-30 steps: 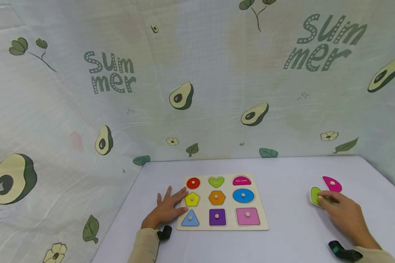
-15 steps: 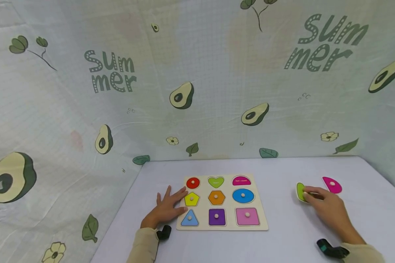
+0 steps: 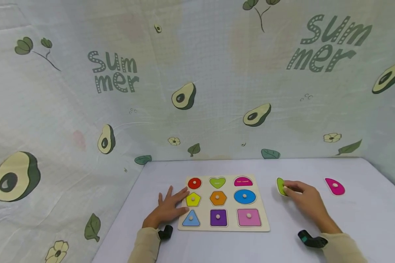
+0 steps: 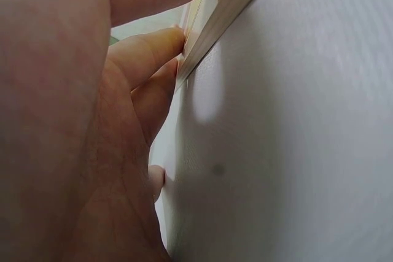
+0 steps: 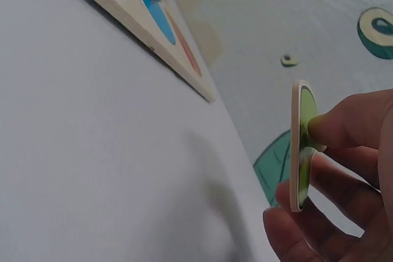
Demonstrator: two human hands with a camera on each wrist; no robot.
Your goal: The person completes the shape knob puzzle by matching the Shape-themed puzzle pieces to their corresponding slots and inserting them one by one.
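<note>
In the head view my right hand pinches a green puzzle piece by its knob, held up off the table to the right of a cream knob-puzzle board. The right wrist view shows this green piece tilted nearly edge-on, thumb and fingers at its knob. My left hand lies with fingers spread, thumb and fingertips touching the board's left side. Seen from the left wrist, the fingertips meet the board's edge. The board's green heart place and pink half-round place show printed words and no knob.
A pink half-round piece with a knob lies on the white table at the far right. Several knobbed shapes, such as a blue oval, sit in the board. A printed cloth hangs behind the table.
My right hand has carried the green piece leftward from beside the pink half-round piece towards the board, and the piece has turned more edge-on. The left hand stays on the board's left side.
</note>
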